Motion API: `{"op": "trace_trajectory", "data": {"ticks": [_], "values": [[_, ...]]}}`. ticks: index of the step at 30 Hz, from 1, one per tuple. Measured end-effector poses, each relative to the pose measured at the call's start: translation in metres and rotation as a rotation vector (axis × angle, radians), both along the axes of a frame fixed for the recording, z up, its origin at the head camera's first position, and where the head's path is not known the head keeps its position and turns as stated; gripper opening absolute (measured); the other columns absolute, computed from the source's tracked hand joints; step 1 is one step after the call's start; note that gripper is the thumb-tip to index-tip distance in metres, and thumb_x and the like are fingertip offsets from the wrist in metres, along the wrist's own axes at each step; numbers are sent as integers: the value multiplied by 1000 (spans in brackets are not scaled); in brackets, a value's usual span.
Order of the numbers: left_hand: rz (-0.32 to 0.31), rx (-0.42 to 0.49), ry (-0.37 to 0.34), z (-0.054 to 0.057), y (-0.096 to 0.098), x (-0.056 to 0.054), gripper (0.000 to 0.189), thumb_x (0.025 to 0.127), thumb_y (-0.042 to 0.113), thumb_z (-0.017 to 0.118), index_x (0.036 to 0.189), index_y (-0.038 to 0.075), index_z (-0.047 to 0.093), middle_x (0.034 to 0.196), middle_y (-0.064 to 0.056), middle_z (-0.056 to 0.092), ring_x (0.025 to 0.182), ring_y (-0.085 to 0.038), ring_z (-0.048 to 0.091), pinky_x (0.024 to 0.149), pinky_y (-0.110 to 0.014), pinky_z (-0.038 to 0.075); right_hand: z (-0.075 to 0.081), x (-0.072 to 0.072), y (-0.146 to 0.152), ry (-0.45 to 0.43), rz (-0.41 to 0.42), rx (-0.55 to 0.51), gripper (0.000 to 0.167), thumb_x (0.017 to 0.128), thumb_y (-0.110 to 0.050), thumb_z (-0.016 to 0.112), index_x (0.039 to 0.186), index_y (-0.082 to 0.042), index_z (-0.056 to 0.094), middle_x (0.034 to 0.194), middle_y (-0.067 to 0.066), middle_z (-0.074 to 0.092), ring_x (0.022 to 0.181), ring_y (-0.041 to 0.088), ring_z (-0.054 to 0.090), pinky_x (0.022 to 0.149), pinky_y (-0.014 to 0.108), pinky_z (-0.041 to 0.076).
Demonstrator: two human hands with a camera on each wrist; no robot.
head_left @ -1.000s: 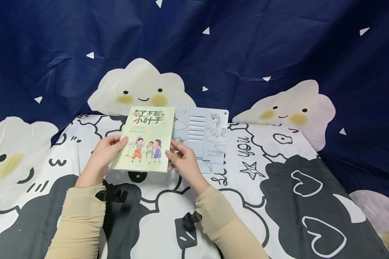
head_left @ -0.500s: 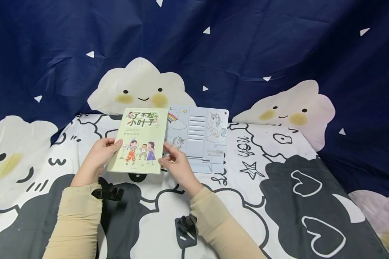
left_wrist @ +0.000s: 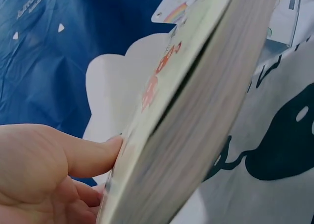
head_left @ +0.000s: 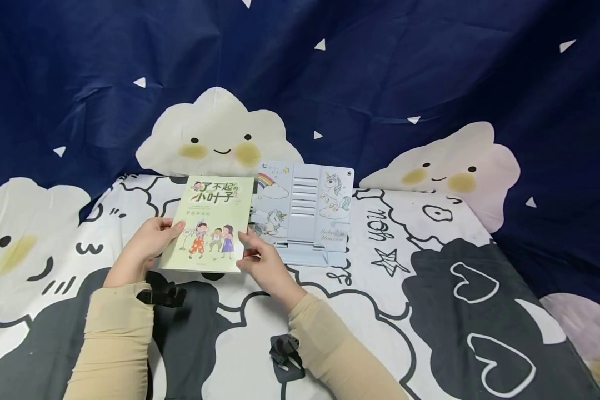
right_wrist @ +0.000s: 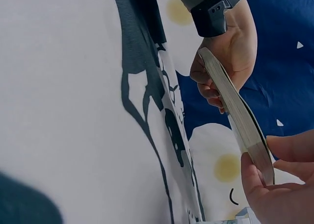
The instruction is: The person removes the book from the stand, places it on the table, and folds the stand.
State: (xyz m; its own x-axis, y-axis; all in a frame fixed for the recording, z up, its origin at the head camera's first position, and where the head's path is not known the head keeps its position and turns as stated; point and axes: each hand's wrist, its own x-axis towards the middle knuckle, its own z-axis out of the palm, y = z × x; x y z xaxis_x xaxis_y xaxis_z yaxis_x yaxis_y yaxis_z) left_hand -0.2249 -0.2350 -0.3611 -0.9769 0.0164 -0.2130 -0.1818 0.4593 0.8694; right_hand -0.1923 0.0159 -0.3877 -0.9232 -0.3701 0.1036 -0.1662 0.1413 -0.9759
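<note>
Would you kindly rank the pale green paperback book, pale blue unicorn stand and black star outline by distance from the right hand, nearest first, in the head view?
1. Green book, held at its right edge by the right hand.
2. Unicorn stand, beyond the hand, rightward.
3. Star outline, farther right.

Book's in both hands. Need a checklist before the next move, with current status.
1. Left hand gripping book: ok, at its left edge.
2. Right hand gripping book: ok, at its right edge.
3. Book closed: ok, no pages spread.
4. Book lifted off the printed cloth: ok, gap shows in the right wrist view.
5. Unicorn stand unfolded: ok.
6. Stand braced behind: cannot tell, back hidden.
</note>
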Motion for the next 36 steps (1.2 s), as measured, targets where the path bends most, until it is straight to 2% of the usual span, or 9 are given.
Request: {"op": "trace_trajectory", "data": {"ticks": [15, 20, 22, 24, 26, 28, 30, 32, 36], "values": [[-13, 10, -143, -13, -8, -4, 58, 107, 33, 41, 139, -16, 39, 85, 2, 64, 69, -5, 64, 62, -27, 57, -13, -1, -5, -71, 21, 55, 64, 86, 6, 63, 146, 6, 43, 162, 20, 25, 86, 12, 46, 76, 19, 40], [-14, -3, -190, -17, -9, -3, 60, 106, 34, 42, 141, -15, 37, 85, 3, 62, 68, -6, 63, 63, -27, 56, -13, -1, -4, -121, 19, 52, 66, 85, 4, 65, 146, 6, 42, 162, 20, 26, 87, 13, 46, 77, 20, 40], [-9, -11, -197, -19, -8, -3, 59, 106, 34, 43, 140, -15, 38, 84, 3, 61, 67, -6, 62, 62, -27, 55, -13, -1, -4, -150, 18, 46, 66, 85, 2, 66, 147, 5, 41, 159, 19, 31, 89, 13, 47, 77, 20, 40], [-6, -22, -204, -20, -9, -2, 60, 106, 34, 43, 140, -15, 37, 84, 2, 61, 66, -6, 62, 61, -27, 55, -13, -2, -4, -177, 18, 40, 67, 86, 0, 66, 147, 5, 41, 152, 18, 41, 90, 13, 46, 77, 20, 40], [-5, -34, -210, -21, -9, -2, 60, 106, 34, 44, 140, -15, 37, 85, 1, 61, 67, -6, 62, 62, -27, 55, -14, -2, -4, -197, 21, 33, 67, 86, 0, 66, 148, 5, 40, 134, 15, 52, 90, 12, 45, 76, 20, 40], [-10, -48, -214, -22, -10, -2, 62, 106, 35, 44, 141, -15, 36, 87, 1, 62, 68, -7, 62, 63, -26, 54, -15, -3, -3, -212, 26, 27, 67, 87, -1, 65, 148, 6, 39, 113, 11, 55, 88, 12, 44, 75, 20, 39], [-17, -55, -214, -23, -11, -2, 63, 105, 35, 44, 141, -15, 35, 88, 0, 62, 69, -8, 62, 63, -27, 54, -16, -3, -3, -218, 32, 19, 67, 87, -1, 64, 148, 7, 38, 99, 6, 52, 86, 12, 44, 73, 20, 39], [-24, -61, -214, -24, -11, -1, 63, 105, 36, 45, 141, -15, 35, 89, -1, 63, 69, -8, 63, 63, -27, 54, -18, -3, -2, -227, 40, 15, 67, 87, 0, 63, 148, 7, 37, 92, 3, 50, 84, 12, 45, 72, 20, 39], [-29, -76, -220, -25, -12, 0, 64, 104, 38, 46, 141, -13, 36, 88, -1, 63, 68, -9, 63, 63, -28, 53, -21, -5, -1, -239, 47, 17, 67, 88, -1, 63, 149, 8, 36, 87, 1, 50, 82, 10, 46, 71, 19, 40]]}}
